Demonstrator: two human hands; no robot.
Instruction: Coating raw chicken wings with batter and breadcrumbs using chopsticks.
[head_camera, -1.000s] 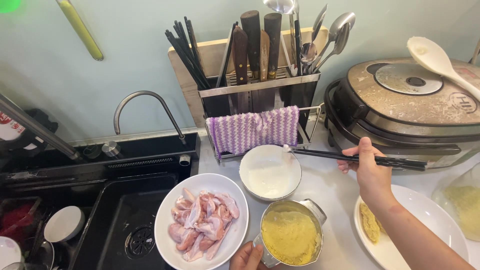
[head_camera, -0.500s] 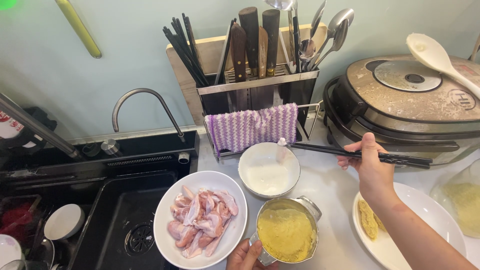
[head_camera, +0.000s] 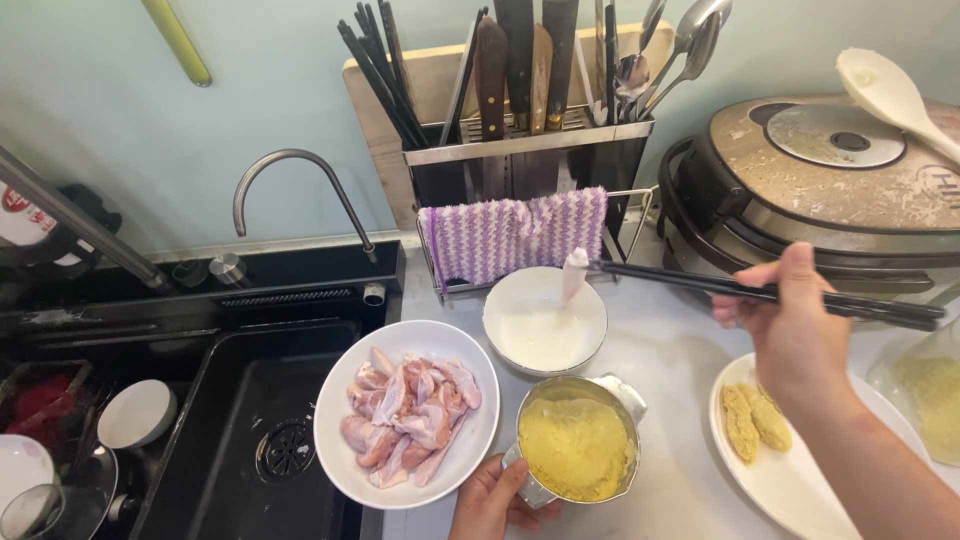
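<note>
On the table by the sink: right hand (head_camera: 795, 335), fingers clamped on chopsticks (head_camera: 760, 292) lifting one white-coated piece (head_camera: 574, 272) over its bowl (head_camera: 500, 330); left hand (head_camera: 490, 500) gripping crumb cup (head_camera: 575, 450); two breaded pieces (head_camera: 752, 422) plated, many raw wings (head_camera: 405, 415) uncoated.

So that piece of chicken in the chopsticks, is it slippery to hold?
Probably. The chicken piece looks wet with white coating and hangs limp from the chopsticks, so it may slide. It seems light: the right hand alone lifts it above the white bowl.

Bright, even light; sharp picture, slight bending at edges.
</note>
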